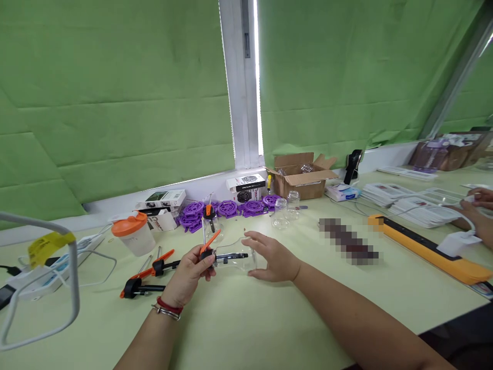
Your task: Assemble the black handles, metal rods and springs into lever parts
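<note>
A clear bottle [248,263] is held sideways over the table between my hands. My right hand [275,259] curves around its wide base, thumb and fingers apart on either side. At the neck, my left hand [190,272] pinches a black cap with an orange lever [211,241]. From this cap a black tube [233,256] runs inside the bottle. Whether the cap is screwed on cannot be seen. Two similar black-and-orange cap pieces [133,288] lie left of my left hand. Another one [209,211] stands on a clear bottle behind.
Clear jars [281,210] and purple plastic wheels [227,208] line the back, near an open cardboard box [306,187]. An orange-lidded cup [134,234] and a power strip [50,277] are left. Rightward lie an orange-and-black bar [427,249], paper stacks [418,210] and another person's hands [475,213].
</note>
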Available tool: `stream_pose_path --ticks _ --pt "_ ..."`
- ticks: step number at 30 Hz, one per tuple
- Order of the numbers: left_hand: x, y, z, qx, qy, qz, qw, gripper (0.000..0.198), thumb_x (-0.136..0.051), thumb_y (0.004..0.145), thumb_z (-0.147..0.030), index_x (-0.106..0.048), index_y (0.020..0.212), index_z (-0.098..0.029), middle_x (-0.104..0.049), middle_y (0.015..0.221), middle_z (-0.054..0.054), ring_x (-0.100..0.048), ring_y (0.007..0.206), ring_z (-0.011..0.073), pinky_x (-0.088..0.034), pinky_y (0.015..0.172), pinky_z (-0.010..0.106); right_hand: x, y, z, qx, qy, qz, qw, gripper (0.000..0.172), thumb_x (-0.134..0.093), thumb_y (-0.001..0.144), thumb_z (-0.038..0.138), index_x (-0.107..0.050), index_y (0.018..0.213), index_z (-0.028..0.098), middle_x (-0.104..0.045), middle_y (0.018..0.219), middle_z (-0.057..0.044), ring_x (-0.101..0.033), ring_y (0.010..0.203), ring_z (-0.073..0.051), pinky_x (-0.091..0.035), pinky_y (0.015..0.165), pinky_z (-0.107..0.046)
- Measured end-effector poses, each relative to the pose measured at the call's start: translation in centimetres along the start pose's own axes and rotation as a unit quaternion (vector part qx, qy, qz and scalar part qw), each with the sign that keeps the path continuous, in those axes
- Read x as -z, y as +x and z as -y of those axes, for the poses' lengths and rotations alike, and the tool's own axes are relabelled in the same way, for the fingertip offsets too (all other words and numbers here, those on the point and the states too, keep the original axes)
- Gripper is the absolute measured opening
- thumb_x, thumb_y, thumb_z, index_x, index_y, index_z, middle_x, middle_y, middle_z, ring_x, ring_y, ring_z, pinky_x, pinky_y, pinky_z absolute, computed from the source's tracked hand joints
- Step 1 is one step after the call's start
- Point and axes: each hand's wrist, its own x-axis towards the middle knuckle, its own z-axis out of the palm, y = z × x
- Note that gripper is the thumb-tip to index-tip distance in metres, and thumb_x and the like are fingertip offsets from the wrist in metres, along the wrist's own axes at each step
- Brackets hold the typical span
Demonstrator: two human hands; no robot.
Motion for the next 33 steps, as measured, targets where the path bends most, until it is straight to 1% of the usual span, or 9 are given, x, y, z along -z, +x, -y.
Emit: stream_pose_path --ticks 3,8,15,17,19,22,25,28,33 --pt "0.0 0.2 0.5 -0.004 0.015 0.016 1.0 0.03 -0.068 0.071 -0.035 -0.053 0.088 -0.016 -0.057 0.066 -0.002 -0.059 0.058 0.0124 -0.042 0.05 0.022 0.5 -0.3 -0.1 -0.063 0.092 0.024 0.993 0.08 -0.065 0.07 0.046 -0.028 0.137 0.022 -0.048 0.12 -0.014 -0.051 0.098 -0.024 -0.047 0.075 -0.035" --pt "-0.6 0.4 1.0 0.005 0.012 0.026 1.0 0.03 -0.068 0.069 -0.034 -0.053 0.086 -0.016 -0.059 0.068 -0.001 -0.06 0.061 0.0146 -0.045 0.054 0.025 0.0 -0.8 -0.8 -0.185 0.229 0.035 0.955 0.071 -0.055 0.077 0.051 -0.029 0.137 0.023 -0.052 0.101 -0.006 -0.048 0.074 -0.013 -0.042 0.066 -0.027" --pt "-1.8 0.2 0.9 -0.022 0.035 0.022 0.999 0.031 -0.07 0.066 -0.031 -0.053 0.087 -0.016 -0.059 0.066 -0.001 -0.059 0.063 0.0137 -0.049 0.062 0.028 -2.0 -0.8 -1.6 -0.403 0.413 0.026 0.817 0.067 -0.022 0.083 0.067 -0.041 0.125 0.018 -0.054 0.064 0.001 -0.035 0.04 -0.006 -0.026 0.037 -0.018" --pt "-1.9 0.2 1.0 -0.013 0.03 0.017 0.999 0.032 -0.071 0.065 -0.033 -0.053 0.086 -0.016 -0.059 0.066 -0.001 -0.06 0.064 0.0146 -0.049 0.06 0.028 -2.3 -0.7 -1.8 -0.435 0.434 0.03 0.788 0.073 -0.019 0.081 0.07 -0.041 0.126 0.016 -0.055 0.062 -0.001 -0.038 0.037 -0.006 -0.024 0.034 -0.017" --pt "-1.9 0.3 1.1 -0.008 0.023 0.011 1.0 0.034 -0.071 0.065 -0.033 -0.053 0.086 -0.016 -0.059 0.066 -0.002 -0.061 0.063 0.0146 -0.049 0.059 0.027 -2.3 -0.6 -1.7 -0.442 0.454 0.012 0.773 0.077 -0.02 0.08 0.071 -0.035 0.131 0.016 -0.06 0.076 -0.007 -0.05 0.046 -0.01 -0.033 0.036 -0.019" --pt "-1.7 0.5 1.5 0.007 0.017 -0.001 1.0 0.033 -0.071 0.065 -0.035 -0.053 0.085 -0.016 -0.06 0.064 -0.001 -0.061 0.061 0.0141 -0.049 0.059 0.027 -1.8 -0.5 -1.4 -0.393 0.483 -0.021 0.782 0.072 -0.042 0.079 0.064 -0.024 0.139 0.027 -0.046 0.125 -0.013 -0.058 0.079 -0.015 -0.049 0.054 -0.025" --pt "-1.5 0.7 1.7 0.019 0.005 -0.013 1.0 0.033 -0.07 0.066 -0.037 -0.053 0.085 -0.015 -0.061 0.064 -0.001 -0.061 0.06 0.0138 -0.049 0.058 0.026 -1.3 -0.6 -1.1 -0.323 0.488 -0.017 0.81 0.081 -0.07 0.068 0.041 -0.026 0.137 0.036 -0.025 0.142 -0.007 -0.051 0.092 -0.014 -0.05 0.07 -0.028" --pt "-1.4 0.8 1.7 0.011 0.001 -0.01 1.0 0.033 -0.071 0.066 -0.035 -0.053 0.086 -0.015 -0.061 0.065 -0.001 -0.061 0.061 0.0137 -0.049 0.059 0.026 -1.1 -0.6 -1.0 -0.315 0.486 -0.011 0.816 0.08 -0.072 0.067 0.035 -0.03 0.136 0.033 -0.036 0.132 -0.008 -0.054 0.087 -0.013 -0.05 0.065 -0.025" --pt "-1.4 0.6 1.5 -0.01 0.023 0.003 1.0 0.033 -0.072 0.064 -0.032 -0.053 0.085 -0.015 -0.06 0.065 -0.001 -0.061 0.062 0.0138 -0.05 0.06 0.027 -1.9 -0.6 -1.7 -0.385 0.45 0.015 0.806 0.057 -0.05 0.08 0.054 -0.041 0.126 0.021 -0.06 0.088 -0.005 -0.055 0.051 -0.008 -0.034 0.036 -0.016"
